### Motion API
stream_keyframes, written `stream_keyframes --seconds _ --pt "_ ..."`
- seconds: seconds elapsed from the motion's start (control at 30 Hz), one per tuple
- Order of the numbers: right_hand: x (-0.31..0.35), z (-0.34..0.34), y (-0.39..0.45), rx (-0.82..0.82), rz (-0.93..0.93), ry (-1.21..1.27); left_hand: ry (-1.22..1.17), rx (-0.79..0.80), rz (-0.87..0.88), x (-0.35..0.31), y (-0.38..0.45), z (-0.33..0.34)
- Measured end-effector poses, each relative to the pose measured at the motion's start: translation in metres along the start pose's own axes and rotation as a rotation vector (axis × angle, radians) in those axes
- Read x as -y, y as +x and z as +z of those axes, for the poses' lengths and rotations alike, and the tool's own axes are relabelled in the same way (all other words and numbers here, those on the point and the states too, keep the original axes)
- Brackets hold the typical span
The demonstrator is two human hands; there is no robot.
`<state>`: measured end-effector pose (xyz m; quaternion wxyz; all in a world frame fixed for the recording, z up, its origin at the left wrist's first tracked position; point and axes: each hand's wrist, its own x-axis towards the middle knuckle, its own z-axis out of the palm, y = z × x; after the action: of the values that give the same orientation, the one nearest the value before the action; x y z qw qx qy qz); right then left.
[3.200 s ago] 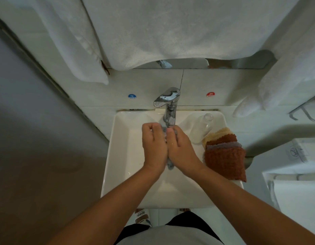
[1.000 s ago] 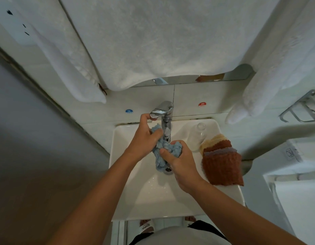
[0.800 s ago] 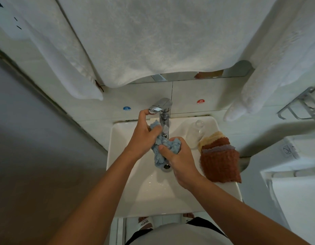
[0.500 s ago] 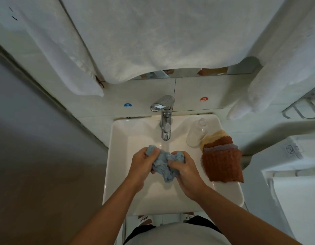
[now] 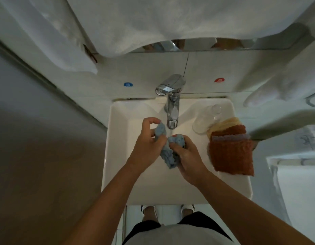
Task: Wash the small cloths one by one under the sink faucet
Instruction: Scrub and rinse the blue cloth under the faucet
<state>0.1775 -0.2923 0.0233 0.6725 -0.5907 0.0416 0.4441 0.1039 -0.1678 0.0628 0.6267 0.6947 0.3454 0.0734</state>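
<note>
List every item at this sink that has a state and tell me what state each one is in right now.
blue cloth: bunched, gripped by both hands under the spout
left hand: fingers curled on the cloth
right hand: fingers curled on the cloth
faucet: whether water runs is unclear
cloth stack: folded, piled on the sink's right rim
clear glass: upright, looks empty
white towels: hanging above

The white sink [image 5: 117,156] carries on its right rim a stack of folded cloths [image 5: 231,152], with a clear glass [image 5: 204,121] touching them at the far side.
</note>
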Motion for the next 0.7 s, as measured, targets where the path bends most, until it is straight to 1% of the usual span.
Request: stream_keyframes --seconds 0.07,0.13,0.3,0.43,0.5,0.57,0.63,0.7 --pt "0.008 0.010 -0.014 0.050 -0.006 0.049 0.050 0.042 0.084 -0.021 0.000 -0.013" --pt "0.014 0.022 -0.028 0.083 -0.019 0.125 0.070 0.085 0.104 -0.044 0.002 -0.023" --pt "0.027 0.037 -0.044 -0.014 -0.138 0.215 0.002 0.118 0.059 -0.080 0.018 -0.025" --pt "0.038 0.035 -0.043 -0.032 -0.227 0.209 -0.060 0.091 0.099 -0.088 0.022 -0.023" --pt "0.039 0.031 -0.040 -0.053 -0.271 0.155 -0.068 0.082 0.098 -0.084 0.021 -0.022" --pt "0.036 0.024 -0.037 -0.086 -0.327 0.050 -0.087 0.066 0.064 -0.077 0.015 -0.020" --pt "0.034 0.017 -0.037 -0.110 -0.381 -0.089 -0.103 0.016 0.027 -0.064 0.006 -0.017" --pt "0.032 0.008 -0.037 -0.112 -0.435 -0.238 -0.129 -0.045 0.030 -0.047 -0.002 -0.015"
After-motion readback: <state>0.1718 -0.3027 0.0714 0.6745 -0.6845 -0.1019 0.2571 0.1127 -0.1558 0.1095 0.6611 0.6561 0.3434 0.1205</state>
